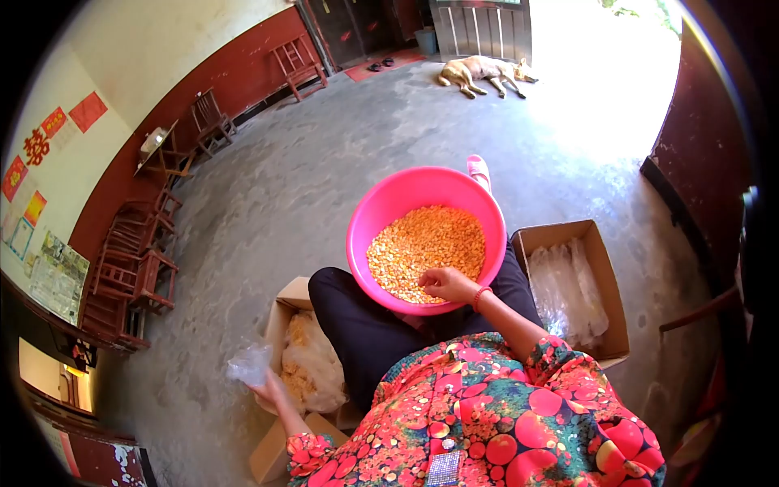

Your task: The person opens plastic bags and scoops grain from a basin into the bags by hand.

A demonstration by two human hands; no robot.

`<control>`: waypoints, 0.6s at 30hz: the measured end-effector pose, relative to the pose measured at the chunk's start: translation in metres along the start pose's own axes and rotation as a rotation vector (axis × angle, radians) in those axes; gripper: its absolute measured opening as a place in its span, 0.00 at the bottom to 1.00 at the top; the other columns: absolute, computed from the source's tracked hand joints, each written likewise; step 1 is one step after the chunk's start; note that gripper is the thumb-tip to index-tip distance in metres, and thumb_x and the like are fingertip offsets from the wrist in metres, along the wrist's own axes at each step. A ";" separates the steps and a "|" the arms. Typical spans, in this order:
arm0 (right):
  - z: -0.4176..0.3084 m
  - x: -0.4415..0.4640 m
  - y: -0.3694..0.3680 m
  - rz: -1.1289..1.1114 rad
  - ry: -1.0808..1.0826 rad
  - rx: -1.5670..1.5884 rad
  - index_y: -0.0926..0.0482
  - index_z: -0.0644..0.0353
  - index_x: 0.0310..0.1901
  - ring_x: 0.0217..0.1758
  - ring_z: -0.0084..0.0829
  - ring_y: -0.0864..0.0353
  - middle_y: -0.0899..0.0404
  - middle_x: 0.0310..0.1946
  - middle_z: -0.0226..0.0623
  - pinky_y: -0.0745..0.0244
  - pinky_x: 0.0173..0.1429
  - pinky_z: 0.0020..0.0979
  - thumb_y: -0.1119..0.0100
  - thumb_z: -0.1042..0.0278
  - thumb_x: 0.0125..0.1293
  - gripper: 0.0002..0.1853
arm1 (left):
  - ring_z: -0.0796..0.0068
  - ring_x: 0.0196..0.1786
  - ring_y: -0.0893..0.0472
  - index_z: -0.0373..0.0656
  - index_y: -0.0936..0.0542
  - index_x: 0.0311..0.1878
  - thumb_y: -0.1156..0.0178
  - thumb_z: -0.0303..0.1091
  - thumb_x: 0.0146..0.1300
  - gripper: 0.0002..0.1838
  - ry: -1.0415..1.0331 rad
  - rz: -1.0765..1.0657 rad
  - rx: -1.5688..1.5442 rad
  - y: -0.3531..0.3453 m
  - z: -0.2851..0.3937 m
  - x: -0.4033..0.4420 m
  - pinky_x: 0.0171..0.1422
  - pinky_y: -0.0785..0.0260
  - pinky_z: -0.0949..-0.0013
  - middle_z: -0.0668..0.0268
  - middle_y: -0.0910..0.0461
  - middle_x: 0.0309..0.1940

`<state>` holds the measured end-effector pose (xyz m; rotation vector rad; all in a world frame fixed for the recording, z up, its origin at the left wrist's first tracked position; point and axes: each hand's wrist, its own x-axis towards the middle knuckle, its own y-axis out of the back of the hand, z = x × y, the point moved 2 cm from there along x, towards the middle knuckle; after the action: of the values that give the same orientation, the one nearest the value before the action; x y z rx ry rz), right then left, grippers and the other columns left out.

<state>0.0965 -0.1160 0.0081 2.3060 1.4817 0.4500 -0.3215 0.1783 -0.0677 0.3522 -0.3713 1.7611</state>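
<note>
A pink basin (362, 217) of orange-yellow corn kernels (430, 239) rests on my lap. My right hand (446, 284), with a red bracelet at the wrist, is over the near side of the kernels. Its fingers are curled in, and what they hold, if anything, is hidden. Off to the left, my left hand (270, 391) grips a clear plastic bag (250, 364) beside an open cardboard box (278, 321). Inside that box lie clear bags with yellowish contents (307, 365).
To my right, another cardboard box (618, 312) holds clear plastic bags (568, 288). A dog (483, 71) lies on the concrete floor (268, 195) near the bright doorway. Wooden chairs (136, 280) line the left wall, and a small table (162, 150) stands among them.
</note>
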 end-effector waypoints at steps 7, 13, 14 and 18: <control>-0.004 -0.001 0.001 0.047 -0.011 -0.028 0.24 0.59 0.33 0.29 0.29 0.24 0.23 0.24 0.37 0.30 0.34 0.28 0.47 0.67 0.49 0.09 | 0.67 0.40 0.29 0.36 0.29 0.42 0.56 0.20 0.49 0.15 0.180 -0.923 0.703 0.012 -0.083 -0.001 0.46 0.36 0.65 0.58 0.28 0.40; 0.000 0.000 -0.002 0.064 0.006 -0.059 0.24 0.58 0.33 0.30 0.31 0.23 0.23 0.26 0.38 0.29 0.35 0.29 0.47 0.67 0.49 0.10 | 0.62 0.38 0.26 0.36 0.26 0.36 0.50 0.34 0.49 0.13 -0.026 -1.459 1.434 -0.002 -0.008 -0.101 0.43 0.34 0.64 0.55 0.25 0.32; 0.001 0.001 -0.002 0.060 0.008 -0.069 0.24 0.58 0.33 0.30 0.31 0.23 0.23 0.26 0.38 0.29 0.35 0.29 0.48 0.67 0.49 0.10 | 0.61 0.37 0.25 0.36 0.25 0.36 0.50 0.35 0.49 0.14 -0.153 -1.513 1.472 0.001 -0.010 -0.103 0.42 0.33 0.63 0.55 0.25 0.31; 0.001 0.001 -0.002 0.076 0.019 -0.101 0.24 0.57 0.33 0.30 0.33 0.23 0.23 0.27 0.39 0.29 0.36 0.30 0.49 0.67 0.49 0.10 | 0.57 0.34 0.24 0.38 0.25 0.36 0.49 0.39 0.49 0.15 -0.514 -1.527 1.555 -0.001 -0.015 -0.104 0.40 0.32 0.60 0.53 0.24 0.28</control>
<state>0.0955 -0.1148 0.0058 2.2904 1.3513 0.5563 -0.2987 0.0935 -0.1262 1.6261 0.8662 0.0643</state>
